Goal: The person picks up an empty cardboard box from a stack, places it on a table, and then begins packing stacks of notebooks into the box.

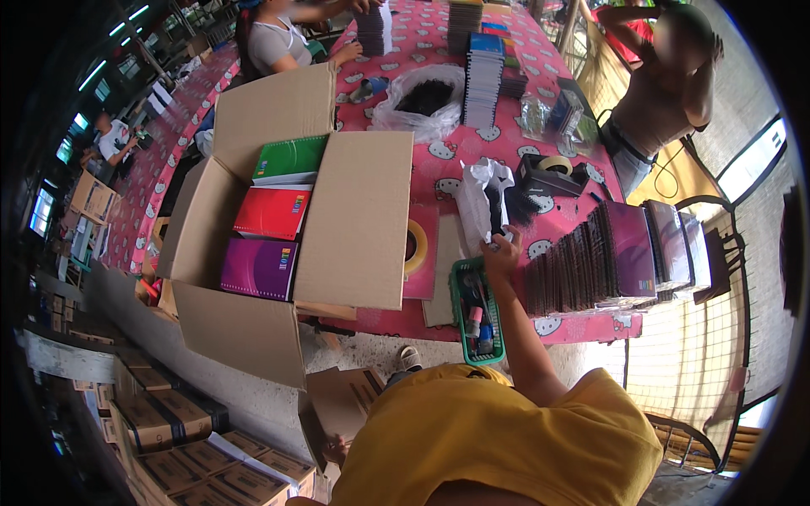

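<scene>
My right hand reaches over the pink table, its fingers closed at the near edge of a white bag with dark stuff inside. Just below my right hand sits a green basket holding small bottles and other small items. Low beside my body, my left hand grips the edge of a brown cardboard box; part of the hand is hidden. To the left, a large open carton contains green, red and purple notebooks.
Rows of dark purple notebooks stand right of my forearm. A tape dispenser, a clear bag of black pieces and a notebook stack lie farther back. Packed cartons fill the lower left floor. Other people are around the table.
</scene>
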Action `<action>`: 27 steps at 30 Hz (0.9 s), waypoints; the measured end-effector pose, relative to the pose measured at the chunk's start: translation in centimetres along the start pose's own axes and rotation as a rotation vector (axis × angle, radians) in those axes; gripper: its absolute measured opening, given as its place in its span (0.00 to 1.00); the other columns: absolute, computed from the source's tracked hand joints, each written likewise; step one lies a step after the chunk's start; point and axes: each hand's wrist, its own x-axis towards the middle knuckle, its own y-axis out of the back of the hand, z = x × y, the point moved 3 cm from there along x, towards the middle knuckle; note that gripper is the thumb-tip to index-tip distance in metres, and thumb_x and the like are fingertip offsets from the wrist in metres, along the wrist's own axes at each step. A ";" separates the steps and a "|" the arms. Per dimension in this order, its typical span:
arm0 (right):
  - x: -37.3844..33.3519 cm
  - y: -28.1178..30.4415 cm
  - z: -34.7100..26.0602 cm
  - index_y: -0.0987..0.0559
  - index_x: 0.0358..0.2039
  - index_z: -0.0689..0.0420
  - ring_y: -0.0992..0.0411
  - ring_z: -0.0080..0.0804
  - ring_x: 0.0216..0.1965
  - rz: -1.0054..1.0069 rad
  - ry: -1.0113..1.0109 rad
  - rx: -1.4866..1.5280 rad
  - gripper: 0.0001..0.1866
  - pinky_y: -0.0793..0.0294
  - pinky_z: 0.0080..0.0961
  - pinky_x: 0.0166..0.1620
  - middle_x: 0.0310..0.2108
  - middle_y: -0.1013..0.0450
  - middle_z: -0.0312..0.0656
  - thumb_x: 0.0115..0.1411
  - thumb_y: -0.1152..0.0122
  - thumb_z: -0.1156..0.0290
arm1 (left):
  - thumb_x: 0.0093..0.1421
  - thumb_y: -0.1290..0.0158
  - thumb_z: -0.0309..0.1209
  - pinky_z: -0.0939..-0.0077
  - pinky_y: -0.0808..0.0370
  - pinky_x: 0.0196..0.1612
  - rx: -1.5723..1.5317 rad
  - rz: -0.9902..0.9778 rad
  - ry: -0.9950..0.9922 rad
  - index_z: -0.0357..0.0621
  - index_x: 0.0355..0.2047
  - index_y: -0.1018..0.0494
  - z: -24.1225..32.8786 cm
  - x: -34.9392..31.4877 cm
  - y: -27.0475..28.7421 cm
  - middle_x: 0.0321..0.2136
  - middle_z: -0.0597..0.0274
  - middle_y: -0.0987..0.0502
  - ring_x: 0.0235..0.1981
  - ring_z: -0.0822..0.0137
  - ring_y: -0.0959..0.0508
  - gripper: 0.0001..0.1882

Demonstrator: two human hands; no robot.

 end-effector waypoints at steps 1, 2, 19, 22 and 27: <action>0.2 0.3 0.2 0.22 0.22 0.57 0.32 0.49 0.47 0.005 -0.015 0.027 0.11 0.32 0.39 0.47 0.49 0.30 0.44 0.36 0.29 0.73 | 0.45 0.33 0.34 0.67 0.28 0.22 -0.027 0.021 0.016 0.36 0.19 0.29 0.2 0.2 -0.3 0.16 0.56 0.26 0.16 0.63 0.28 0.17; 0.5 0.7 0.5 0.22 0.22 0.58 0.30 0.48 0.45 0.012 -0.027 0.051 0.11 0.31 0.38 0.46 0.47 0.29 0.44 0.36 0.29 0.74 | 0.45 0.33 0.34 0.66 0.28 0.22 -0.053 0.030 0.027 0.35 0.19 0.29 0.6 0.3 -0.8 0.16 0.56 0.26 0.16 0.62 0.28 0.17; 4.6 -3.8 -2.7 0.22 0.24 0.63 0.26 0.40 0.37 -0.020 0.014 0.321 0.11 0.28 0.31 0.40 0.42 0.25 0.45 0.41 0.30 0.74 | 0.31 0.32 0.35 0.57 0.33 0.24 0.340 -0.078 -0.290 0.43 0.14 0.34 0.6 0.9 0.3 0.13 0.56 0.31 0.15 0.53 0.32 0.20; 7.4 -6.4 -2.7 0.22 0.24 0.59 0.28 0.45 0.38 0.005 0.083 0.251 0.09 0.29 0.37 0.42 0.43 0.26 0.45 0.40 0.31 0.74 | 0.31 0.33 0.34 0.58 0.33 0.23 0.291 -0.037 -0.359 0.44 0.13 0.35 1.3 0.6 0.6 0.12 0.56 0.33 0.14 0.53 0.33 0.19; 10.5 -10.0 -3.8 0.21 0.26 0.58 0.31 0.48 0.44 0.010 0.164 0.094 0.10 0.31 0.37 0.46 0.43 0.27 0.44 0.41 0.32 0.73 | 0.33 0.34 0.33 0.59 0.33 0.23 0.282 -0.094 -0.227 0.43 0.12 0.35 0.2 -1.1 2.3 0.11 0.57 0.32 0.13 0.56 0.33 0.18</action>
